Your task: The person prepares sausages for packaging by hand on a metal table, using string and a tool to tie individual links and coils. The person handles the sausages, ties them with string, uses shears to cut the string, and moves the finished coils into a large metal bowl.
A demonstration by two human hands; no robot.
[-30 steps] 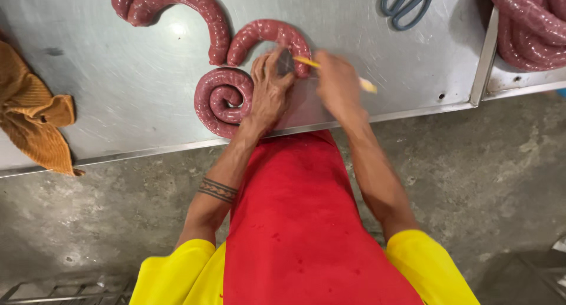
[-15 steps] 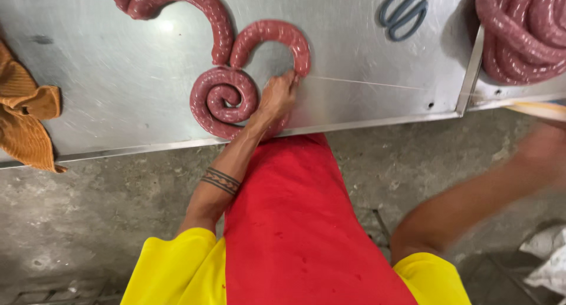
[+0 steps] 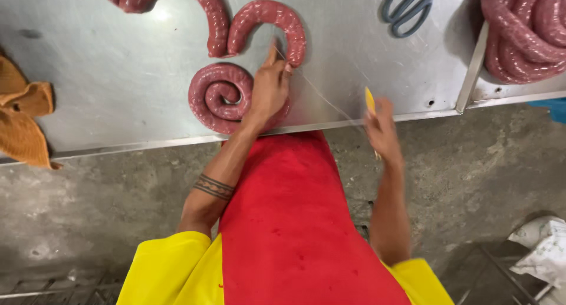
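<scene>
A long dark-red sausage (image 3: 268,19) lies on the steel table (image 3: 118,75), one end wound into a tight coil (image 3: 215,95) near the front edge. My left hand (image 3: 270,87) presses down on the sausage where the coil meets the arch. A thin string (image 3: 327,101) runs taut from that hand to my right hand (image 3: 382,131), which is held off the table edge, gripping the string together with a slim yellow stick (image 3: 369,99).
Blue-handled scissors (image 3: 407,7) lie at the back right. A tray at the far right holds more coiled sausage (image 3: 525,33). An orange cloth (image 3: 23,116) lies at the table's left. A white bag (image 3: 545,246) sits on the concrete floor.
My right hand swung away to the right from the sausage and has come back near the table edge, drawing the string taut. My left hand stayed on the sausage.
</scene>
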